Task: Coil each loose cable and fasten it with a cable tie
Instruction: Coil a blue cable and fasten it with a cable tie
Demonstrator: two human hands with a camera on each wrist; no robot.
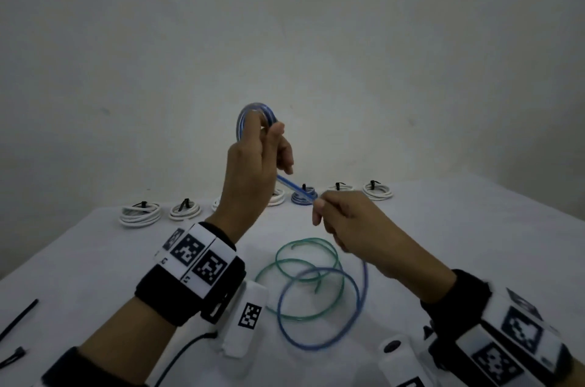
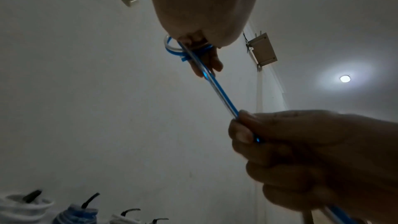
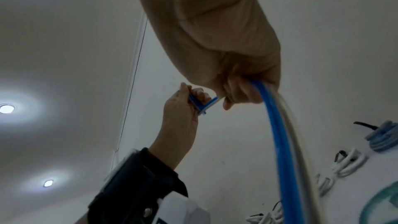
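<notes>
Head view: left hand (image 1: pixel 253 161) grips small blue cable (image 1: pixel 292 188) coil; right hand (image 1: pixel 351 222) pinches its taut strand.

A plain pale wall (image 1: pixel 285 38) rises behind the white-covered table (image 1: pixel 474 244); round ceiling lights (image 3: pixel 6 109) glow overhead.

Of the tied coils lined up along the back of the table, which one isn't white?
The blue coil, just behind the cable stretched between the hands, third from the right end. Every other coil visible in the row is white.
</notes>
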